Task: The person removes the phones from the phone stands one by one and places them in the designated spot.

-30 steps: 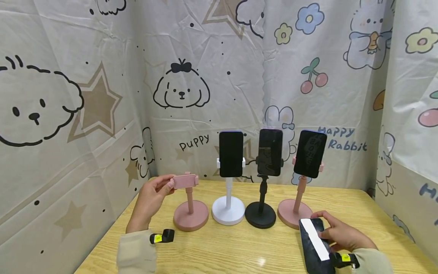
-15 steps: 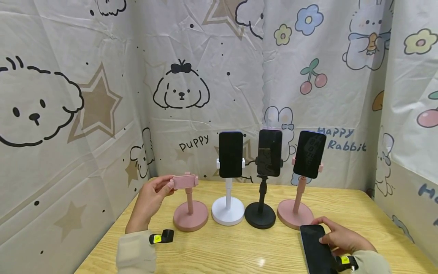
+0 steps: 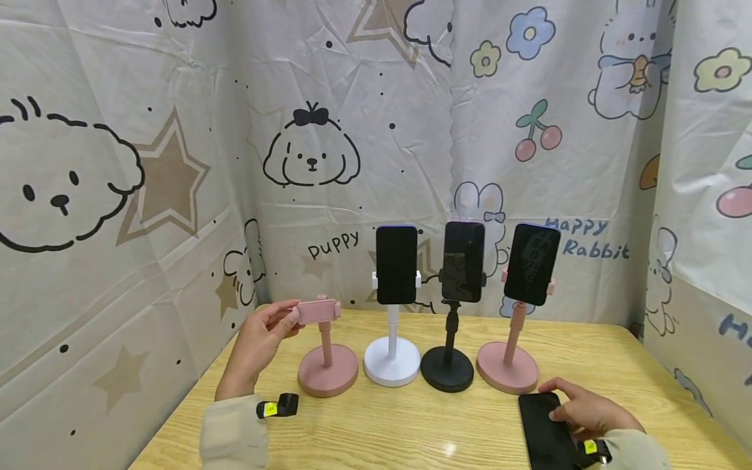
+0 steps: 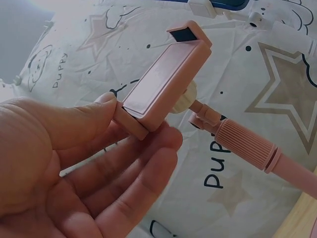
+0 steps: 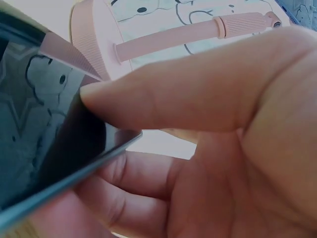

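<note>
My left hand (image 3: pixel 261 343) pinches the left end of the clamp on a pink phone stand (image 3: pixel 326 371); no phone sits in this clamp (image 4: pixel 166 77). In the left wrist view the thumb lies on the clamp's lower jaw, with fingers behind it. Low at the right, my right hand (image 3: pixel 590 408) grips a dark smartphone (image 3: pixel 543 427) by its right side, thumb on the glossy screen and fingers underneath. The right wrist view shows that smartphone (image 5: pixel 49 119) close up, its screen reflecting the curtain pattern. The phone's near end runs out of the head view.
A white phone stand (image 3: pixel 391 362), a black one (image 3: pixel 448 369) and a second pink one (image 3: pixel 508 367) stand in a row, each with a phone upright in its clamp. Patterned curtains (image 3: pixel 352 130) enclose the wooden table (image 3: pixel 411 431) at the back and sides.
My right hand has lowered the smartphone slightly toward the table's near edge, and a bright reflection has gone from its screen. My left hand stays on the clamp.
</note>
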Demonstrator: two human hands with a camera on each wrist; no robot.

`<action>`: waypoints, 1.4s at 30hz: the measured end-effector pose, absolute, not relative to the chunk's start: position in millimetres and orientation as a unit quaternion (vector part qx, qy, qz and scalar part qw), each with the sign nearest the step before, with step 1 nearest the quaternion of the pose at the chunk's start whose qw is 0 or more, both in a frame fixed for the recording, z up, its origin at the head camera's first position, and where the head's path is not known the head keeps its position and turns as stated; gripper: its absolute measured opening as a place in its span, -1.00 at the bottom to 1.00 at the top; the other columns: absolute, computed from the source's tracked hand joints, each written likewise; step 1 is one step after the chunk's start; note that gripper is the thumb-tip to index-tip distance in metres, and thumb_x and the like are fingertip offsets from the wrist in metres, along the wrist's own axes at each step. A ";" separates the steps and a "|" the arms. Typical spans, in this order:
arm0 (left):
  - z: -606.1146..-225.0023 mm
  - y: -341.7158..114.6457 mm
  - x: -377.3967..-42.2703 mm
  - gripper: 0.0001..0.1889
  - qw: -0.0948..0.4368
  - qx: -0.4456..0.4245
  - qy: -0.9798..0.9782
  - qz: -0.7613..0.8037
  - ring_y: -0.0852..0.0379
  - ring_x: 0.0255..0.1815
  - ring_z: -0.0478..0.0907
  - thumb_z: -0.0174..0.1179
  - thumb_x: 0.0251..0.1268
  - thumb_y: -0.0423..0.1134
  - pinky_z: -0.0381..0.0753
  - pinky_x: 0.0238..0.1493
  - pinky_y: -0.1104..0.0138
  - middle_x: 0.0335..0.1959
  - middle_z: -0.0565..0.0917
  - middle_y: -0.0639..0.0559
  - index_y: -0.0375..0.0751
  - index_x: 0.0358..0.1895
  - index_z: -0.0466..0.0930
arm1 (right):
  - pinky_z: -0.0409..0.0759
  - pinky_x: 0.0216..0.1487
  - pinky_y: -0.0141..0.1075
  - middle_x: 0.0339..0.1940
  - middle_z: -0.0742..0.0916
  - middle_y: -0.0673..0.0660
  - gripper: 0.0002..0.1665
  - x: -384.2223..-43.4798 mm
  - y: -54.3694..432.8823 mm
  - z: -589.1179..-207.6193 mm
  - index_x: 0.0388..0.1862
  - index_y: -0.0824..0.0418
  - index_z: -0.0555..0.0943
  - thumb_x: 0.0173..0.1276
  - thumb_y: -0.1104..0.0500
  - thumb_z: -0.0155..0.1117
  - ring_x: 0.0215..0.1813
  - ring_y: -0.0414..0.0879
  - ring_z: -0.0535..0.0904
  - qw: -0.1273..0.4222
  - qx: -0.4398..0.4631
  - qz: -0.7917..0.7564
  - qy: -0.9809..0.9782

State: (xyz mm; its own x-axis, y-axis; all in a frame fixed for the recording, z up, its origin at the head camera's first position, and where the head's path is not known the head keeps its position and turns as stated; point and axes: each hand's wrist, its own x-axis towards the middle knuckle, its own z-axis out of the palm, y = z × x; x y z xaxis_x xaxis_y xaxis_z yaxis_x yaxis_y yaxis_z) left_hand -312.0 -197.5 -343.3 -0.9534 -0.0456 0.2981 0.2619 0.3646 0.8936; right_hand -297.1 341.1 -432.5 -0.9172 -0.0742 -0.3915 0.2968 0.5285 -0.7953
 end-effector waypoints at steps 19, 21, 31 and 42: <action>-341.6 -198.5 -310.8 -0.57 0.147 -0.054 -0.805 -0.572 0.17 -0.17 0.63 0.17 0.36 -0.06 0.62 -0.10 0.42 -0.02 0.61 -0.17 -0.13 0.22 0.51 | 0.56 -0.26 -0.15 -0.24 0.55 0.25 -0.58 -299.7 345.8 -433.9 0.08 0.39 0.34 0.29 0.31 0.22 -0.32 0.04 0.53 0.189 0.066 -0.399 0.895; -341.9 -198.7 -311.2 -0.57 0.150 -0.054 -0.804 -0.573 0.17 -0.18 0.63 0.17 0.37 -0.07 0.62 -0.09 0.41 -0.02 0.61 -0.17 -0.13 0.23 0.50 | 0.55 -0.28 -0.16 -0.24 0.53 0.25 -0.58 -300.3 346.3 -433.9 0.07 0.39 0.35 0.29 0.30 0.24 -0.33 0.04 0.51 0.187 0.063 -0.387 0.901; -341.6 -198.5 -312.3 -0.56 0.153 -0.050 -0.803 -0.574 0.20 -0.19 0.64 0.15 0.38 -0.09 0.62 -0.06 0.39 -0.02 0.61 -0.18 -0.09 0.27 0.45 | 0.53 -0.31 -0.19 -0.27 0.51 0.25 -0.59 -301.0 343.2 -433.1 0.06 0.41 0.35 0.30 0.32 0.24 -0.36 0.02 0.49 0.185 0.061 -0.376 0.906; -340.6 -195.1 -310.3 -0.58 0.156 -0.048 -0.813 -0.559 0.12 -0.16 0.64 0.15 0.39 -0.08 0.63 -0.02 0.30 -0.03 0.61 -0.17 -0.08 0.25 0.48 | 0.57 -0.31 -0.17 -0.27 0.51 0.26 -0.60 -298.0 340.7 -434.1 0.03 0.43 0.34 0.29 0.34 0.23 -0.35 0.04 0.50 0.184 0.056 -0.372 0.908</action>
